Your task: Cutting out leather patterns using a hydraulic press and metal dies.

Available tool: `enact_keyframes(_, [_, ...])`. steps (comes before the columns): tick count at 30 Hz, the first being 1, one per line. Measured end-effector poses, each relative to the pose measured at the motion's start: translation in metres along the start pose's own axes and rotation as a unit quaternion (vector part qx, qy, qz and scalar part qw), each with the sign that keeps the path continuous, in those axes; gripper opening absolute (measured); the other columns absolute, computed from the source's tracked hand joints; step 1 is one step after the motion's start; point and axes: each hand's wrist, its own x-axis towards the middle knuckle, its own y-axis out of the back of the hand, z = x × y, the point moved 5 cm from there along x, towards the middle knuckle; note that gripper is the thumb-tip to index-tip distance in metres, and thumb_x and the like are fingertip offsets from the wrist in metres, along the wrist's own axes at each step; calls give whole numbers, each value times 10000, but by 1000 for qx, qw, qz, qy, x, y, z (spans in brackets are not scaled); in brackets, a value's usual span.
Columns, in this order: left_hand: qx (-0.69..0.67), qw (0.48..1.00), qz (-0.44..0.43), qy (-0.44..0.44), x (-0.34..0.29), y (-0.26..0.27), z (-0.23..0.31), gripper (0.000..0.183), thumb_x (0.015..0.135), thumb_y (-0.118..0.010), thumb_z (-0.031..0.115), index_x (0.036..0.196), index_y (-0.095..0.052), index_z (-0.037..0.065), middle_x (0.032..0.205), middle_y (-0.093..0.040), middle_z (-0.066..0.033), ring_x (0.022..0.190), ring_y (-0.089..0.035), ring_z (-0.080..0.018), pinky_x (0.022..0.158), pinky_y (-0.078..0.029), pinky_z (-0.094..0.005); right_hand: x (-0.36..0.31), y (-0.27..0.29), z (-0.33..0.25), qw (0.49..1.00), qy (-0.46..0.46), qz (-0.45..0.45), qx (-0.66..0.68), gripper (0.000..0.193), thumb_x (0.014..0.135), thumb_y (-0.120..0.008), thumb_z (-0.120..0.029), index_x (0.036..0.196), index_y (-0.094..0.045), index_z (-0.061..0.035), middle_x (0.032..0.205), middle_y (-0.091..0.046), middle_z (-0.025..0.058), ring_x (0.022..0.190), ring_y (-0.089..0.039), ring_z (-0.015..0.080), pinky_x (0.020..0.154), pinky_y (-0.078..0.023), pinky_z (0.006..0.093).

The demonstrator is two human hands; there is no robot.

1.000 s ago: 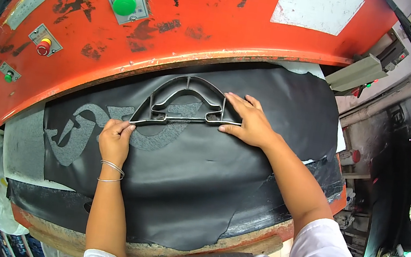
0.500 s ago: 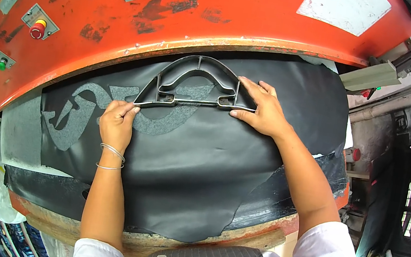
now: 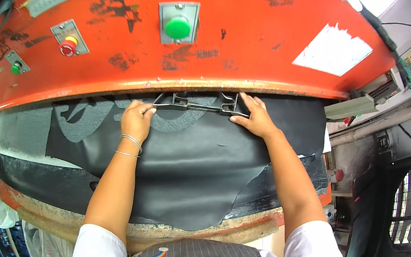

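A dark metal cutting die (image 3: pixel 203 108) lies on a sheet of black leather (image 3: pixel 195 159), its straight lower bar facing me. Its curved far part is hidden by the orange machine's lower edge. Thumb and fingers of my left hand (image 3: pixel 137 118) pinch the die's left corner. At the other end, my right hand (image 3: pixel 256 117) holds the right corner, thumb on the near side and fingers on the far side. Curved cut-outs (image 3: pixel 79 123) left of and beneath the die show a grey, rough surface through the leather.
The orange machine head (image 3: pixel 226 62) spans the far side, carrying a green push button (image 3: pixel 178 27), a red knob (image 3: pixel 68 46) and a smaller green button (image 3: pixel 16 67). A worn wooden edge (image 3: pixel 147 234) runs along the near side. A grey metal bracket (image 3: pixel 349 107) juts out at right.
My view has shifted, so more of the orange machine shows. Its edge now covers the die's arched far part, which was visible before. Both hands keep hold of the die's ends.
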Motion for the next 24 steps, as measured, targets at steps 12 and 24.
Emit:
enact_keyframes(12, [10,872,485,67,46,299,-79,443,1020,-451,370,878,-645,-2,797,-627,-59,763,-545,-165,757,-458,-352,-8,110,-215,943,151,255,154,578,753,-813,-329,1158,-536,-23,925,-648,127,797,-652,211,693,-544,329])
enact_keyframes(24, [18,989,132,64,-2,263,-52,434,1002,-498,298,679,-505,8,614,-452,-51,599,-408,-158,575,-361,-336,-46,50,-221,979,193,53,39,409,806,-699,-423,938,-553,-65,805,-629,120,740,-626,340,656,-496,444])
